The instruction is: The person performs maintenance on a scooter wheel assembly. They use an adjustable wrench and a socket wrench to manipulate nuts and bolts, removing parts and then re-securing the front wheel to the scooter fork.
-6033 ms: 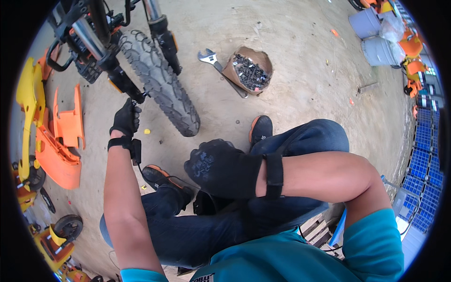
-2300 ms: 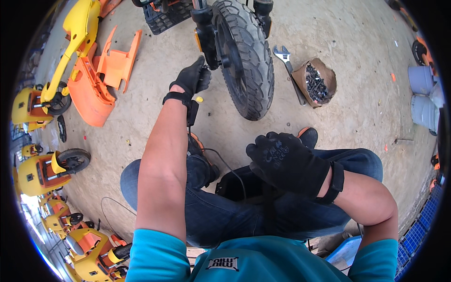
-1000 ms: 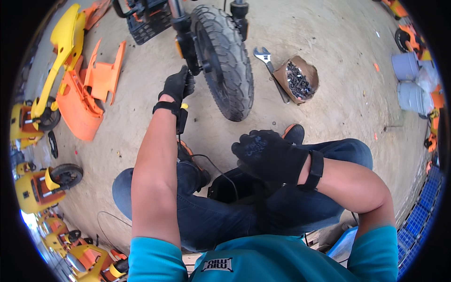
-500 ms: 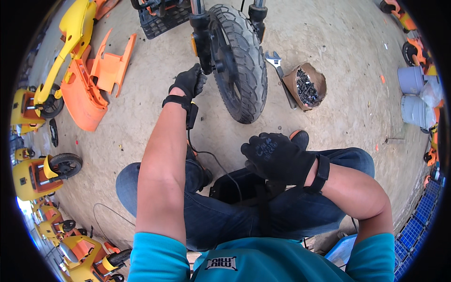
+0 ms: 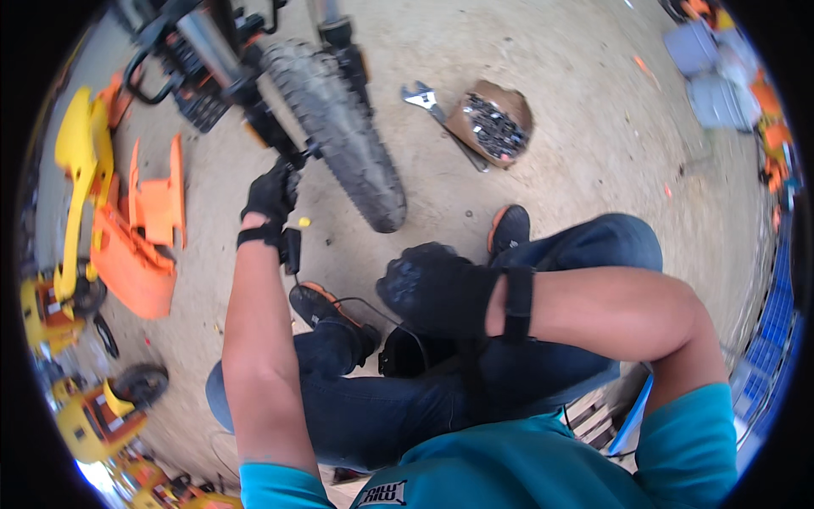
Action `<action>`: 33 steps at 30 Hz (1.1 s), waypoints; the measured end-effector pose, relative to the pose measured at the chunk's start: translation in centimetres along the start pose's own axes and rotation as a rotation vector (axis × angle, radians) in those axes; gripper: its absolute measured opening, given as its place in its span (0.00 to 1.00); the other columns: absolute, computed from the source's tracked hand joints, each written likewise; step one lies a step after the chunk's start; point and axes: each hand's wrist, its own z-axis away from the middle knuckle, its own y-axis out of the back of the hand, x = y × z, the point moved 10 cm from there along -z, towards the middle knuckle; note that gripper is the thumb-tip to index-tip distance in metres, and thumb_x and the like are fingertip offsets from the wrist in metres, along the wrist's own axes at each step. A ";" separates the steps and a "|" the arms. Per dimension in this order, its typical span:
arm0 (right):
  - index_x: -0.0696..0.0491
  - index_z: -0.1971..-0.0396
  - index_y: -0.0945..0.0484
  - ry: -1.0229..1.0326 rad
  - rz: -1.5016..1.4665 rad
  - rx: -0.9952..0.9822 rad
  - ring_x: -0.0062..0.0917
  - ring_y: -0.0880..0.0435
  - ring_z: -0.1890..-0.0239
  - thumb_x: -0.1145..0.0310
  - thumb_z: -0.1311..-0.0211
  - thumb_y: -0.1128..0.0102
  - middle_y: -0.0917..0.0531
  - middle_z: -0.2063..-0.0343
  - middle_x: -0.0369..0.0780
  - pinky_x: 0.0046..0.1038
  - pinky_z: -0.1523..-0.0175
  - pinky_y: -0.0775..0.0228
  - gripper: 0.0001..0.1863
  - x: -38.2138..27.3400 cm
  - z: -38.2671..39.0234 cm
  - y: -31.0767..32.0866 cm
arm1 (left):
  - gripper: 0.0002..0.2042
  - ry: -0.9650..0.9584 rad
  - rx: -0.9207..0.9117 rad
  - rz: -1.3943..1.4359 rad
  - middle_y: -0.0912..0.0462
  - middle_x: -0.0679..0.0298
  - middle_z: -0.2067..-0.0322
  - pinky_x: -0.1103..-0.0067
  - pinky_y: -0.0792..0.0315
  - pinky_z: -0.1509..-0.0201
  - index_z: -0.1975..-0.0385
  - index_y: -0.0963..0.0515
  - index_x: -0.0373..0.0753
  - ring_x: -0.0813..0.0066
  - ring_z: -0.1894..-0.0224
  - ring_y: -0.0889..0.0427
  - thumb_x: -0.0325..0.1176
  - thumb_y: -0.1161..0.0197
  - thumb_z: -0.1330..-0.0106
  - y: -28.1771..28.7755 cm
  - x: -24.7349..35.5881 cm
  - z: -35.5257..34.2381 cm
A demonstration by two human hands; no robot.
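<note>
My left hand [image 5: 273, 193], in a black glove, is closed at the lower end of the front fork [image 5: 275, 131], beside the hub of the wheel [image 5: 343, 136]. What its fingers grip there is hidden. My right hand [image 5: 437, 293], gloved in black too, hangs above my lap with its fingers curled in; whether anything lies inside them cannot be seen. The wheel has a chunky black tyre and leans to the left in the view.
An adjustable wrench [image 5: 432, 108] lies beside a torn brown bag [image 5: 464, 119] of small dark hardware. Orange panels [image 5: 136, 271] and a yellow part [image 5: 78, 161] lie at left, near yellow-orange scooters [image 5: 93, 424]. Grey buckets [image 5: 716, 102] stand far right. A thin cable runs from my left wrist.
The view has swung, so the wheel and bag sit further left and the wheel looks more slanted. My left hand stays by the fork end; my right stays curled over my lap.
</note>
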 end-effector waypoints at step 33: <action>0.53 0.81 0.24 0.001 0.027 0.091 0.33 0.21 0.77 0.70 0.58 0.42 0.23 0.82 0.39 0.34 0.76 0.31 0.04 -1.4 1.9 3.2 | 0.13 0.147 0.072 0.205 0.19 0.63 0.73 0.79 0.26 0.70 0.67 0.26 0.41 0.76 0.75 0.22 0.45 0.44 0.36 5.1 8.6 4.3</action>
